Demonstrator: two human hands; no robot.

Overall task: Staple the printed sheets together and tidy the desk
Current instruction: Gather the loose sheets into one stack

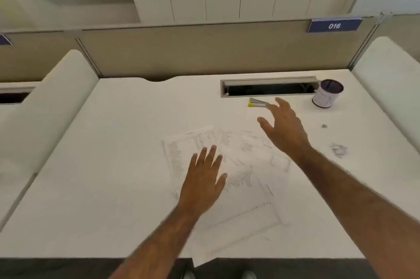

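I am seeing the left hand lying flat, fingers straight and spread, on the printed sheets, which are fanning loosely across the middle of the desk, one corner overhanging the near edge. The right hand is hovering with fingers apart, holding nothing, just beside two markers lying by the cable slot; a pen cup is standing further right.

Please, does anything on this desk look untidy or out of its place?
Yes. The printed sheets lie fanned and crooked, one corner hanging over the front edge of the desk. Two pens lie loose outside the pen cup. A small grey clump sits farther right.
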